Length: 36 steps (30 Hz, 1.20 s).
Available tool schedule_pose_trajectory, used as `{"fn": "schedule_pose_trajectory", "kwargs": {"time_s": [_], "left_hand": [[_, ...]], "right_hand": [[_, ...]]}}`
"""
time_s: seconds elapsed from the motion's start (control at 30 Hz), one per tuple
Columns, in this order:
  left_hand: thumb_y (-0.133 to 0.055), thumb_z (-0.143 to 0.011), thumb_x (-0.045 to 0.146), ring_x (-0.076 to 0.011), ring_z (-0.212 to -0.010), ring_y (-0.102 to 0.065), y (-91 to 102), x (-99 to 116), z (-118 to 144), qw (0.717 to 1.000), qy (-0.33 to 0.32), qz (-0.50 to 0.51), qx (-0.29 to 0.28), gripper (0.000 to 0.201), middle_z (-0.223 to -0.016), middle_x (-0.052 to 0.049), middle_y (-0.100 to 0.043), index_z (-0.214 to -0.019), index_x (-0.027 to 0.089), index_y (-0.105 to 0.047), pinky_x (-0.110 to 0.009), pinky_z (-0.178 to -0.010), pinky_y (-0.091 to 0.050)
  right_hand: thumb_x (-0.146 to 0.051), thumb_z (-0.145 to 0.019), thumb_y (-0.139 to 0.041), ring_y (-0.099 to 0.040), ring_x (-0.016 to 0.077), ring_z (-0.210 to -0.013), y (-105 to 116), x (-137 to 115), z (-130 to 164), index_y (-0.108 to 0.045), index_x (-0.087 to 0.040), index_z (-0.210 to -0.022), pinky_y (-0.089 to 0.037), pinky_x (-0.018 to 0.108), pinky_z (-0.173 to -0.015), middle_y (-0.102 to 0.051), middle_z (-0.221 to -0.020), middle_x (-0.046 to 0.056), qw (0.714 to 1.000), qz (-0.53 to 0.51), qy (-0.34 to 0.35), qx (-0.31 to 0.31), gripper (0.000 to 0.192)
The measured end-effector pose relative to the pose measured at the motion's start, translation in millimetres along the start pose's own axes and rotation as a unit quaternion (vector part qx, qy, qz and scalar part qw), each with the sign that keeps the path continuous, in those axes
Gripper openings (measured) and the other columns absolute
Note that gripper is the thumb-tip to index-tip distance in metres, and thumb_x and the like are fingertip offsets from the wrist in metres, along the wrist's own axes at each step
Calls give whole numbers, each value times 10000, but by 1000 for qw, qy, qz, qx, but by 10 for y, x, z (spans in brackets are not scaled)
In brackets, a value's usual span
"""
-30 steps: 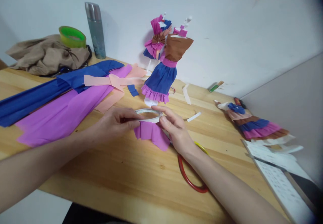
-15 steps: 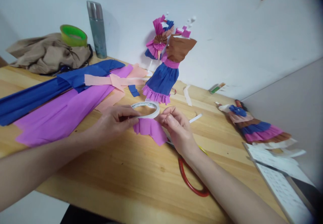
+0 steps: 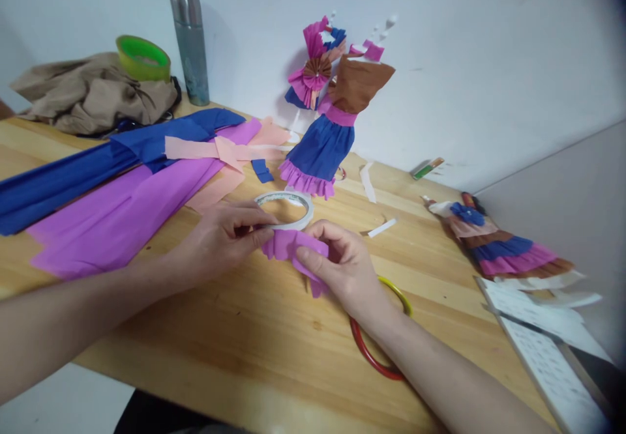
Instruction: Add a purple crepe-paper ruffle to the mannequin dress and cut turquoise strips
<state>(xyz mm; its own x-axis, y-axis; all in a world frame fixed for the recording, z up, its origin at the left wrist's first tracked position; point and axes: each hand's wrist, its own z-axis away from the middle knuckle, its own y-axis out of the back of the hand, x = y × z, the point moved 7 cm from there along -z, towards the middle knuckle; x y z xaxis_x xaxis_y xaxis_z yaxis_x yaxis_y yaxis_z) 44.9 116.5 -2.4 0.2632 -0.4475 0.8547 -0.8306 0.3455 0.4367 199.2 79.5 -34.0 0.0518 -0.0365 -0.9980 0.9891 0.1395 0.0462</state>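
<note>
While the left hand grips a tape roll, the right hand pinches purple paper just beside it.

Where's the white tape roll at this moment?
In the head view, the white tape roll is just left of centre, held by the left hand, with the small purple strip directly below it in the picture.

Scissors lie front-right of the tape roll, the dressed figure behind it.
</note>
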Motion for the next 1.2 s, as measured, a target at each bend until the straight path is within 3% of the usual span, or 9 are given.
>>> {"fn": "schedule_pose_trajectory", "kwargs": {"time_s": [0.1, 0.27, 0.43, 0.63, 0.87, 1.07, 1.2], "left_hand": [[-598, -867, 288, -181, -764, -641, 0, 20, 11, 1000, -17, -24, 4, 184, -790, -43, -694, -815, 195, -748, -283, -669, -498], [-585, -877, 226, -152, -726, -622, -19, 33, 22, 996, -57, -65, 14, 173, -776, -35, -695, -846, 178, -749, -259, -617, -464], [-584, -882, 215, -153, -740, -623, -33, 20, 31, 994, -67, -86, 14, 167, -788, -35, -706, -877, 183, -747, -262, -637, -466], [-582, -881, 198, -121, -639, -572, -54, 46, 54, 991, -96, -91, 22, 166, -704, -21, -666, -867, 163, -744, -237, -574, -429], [-581, -880, 185, -127, -687, -603, -84, 48, 68, 992, -94, -80, 17, 160, -758, -29, -684, -871, 165, -739, -226, -600, -465], [-586, -880, 187, -129, -705, -613, -93, 43, 68, 993, -92, -75, 14, 151, -778, -27, -699, -871, 178, -737, -227, -624, -495], [-588, -879, 178, -130, -722, -624, -99, 63, 74, 993, -95, -71, 10, 151, -797, -24, -708, -884, 182, -738, -225, -640, -501]], "right_hand": [[-478, -768, -712, -465, 85, -359, 18, -22, -2, -602, -188, -766, -355, 195, -320, -575, -541, -33, 999, 23, 13, 29, 310], [-271, -747, -683, -426, 64, -429, 27, -217, 52, -642, -171, -664, -339, 178, -395, -564, -524, -27, 983, 119, 100, 96, 137], [-185, -758, -658, -432, 66, -440, -93, -375, 139, -717, -174, -728, -333, 179, -405, -637, -571, -14, 969, 168, 165, 78, 68], [-153, -765, -673, -548, 89, -486, -73, -357, 140, -731, -171, -721, -415, 186, -454, -709, -633, 6, 956, 197, 197, 92, 75], [-117, -809, -653, -615, 106, -561, -91, -402, 178, -719, -166, -764, -467, 212, -526, -720, -692, 14, 934, 235, 254, 85, 94], [-115, -822, -650, -618, 108, -579, -89, -394, 180, -712, -170, -784, -466, 216, -532, -726, -719, 17, 930, 248, 259, 83, 92], [-113, -805, -650, -509, 76, -490, -56, -376, 169, -680, -168, -748, -389, 196, -460, -660, -627, -15, 929, 261, 239, 109, 84]]}}
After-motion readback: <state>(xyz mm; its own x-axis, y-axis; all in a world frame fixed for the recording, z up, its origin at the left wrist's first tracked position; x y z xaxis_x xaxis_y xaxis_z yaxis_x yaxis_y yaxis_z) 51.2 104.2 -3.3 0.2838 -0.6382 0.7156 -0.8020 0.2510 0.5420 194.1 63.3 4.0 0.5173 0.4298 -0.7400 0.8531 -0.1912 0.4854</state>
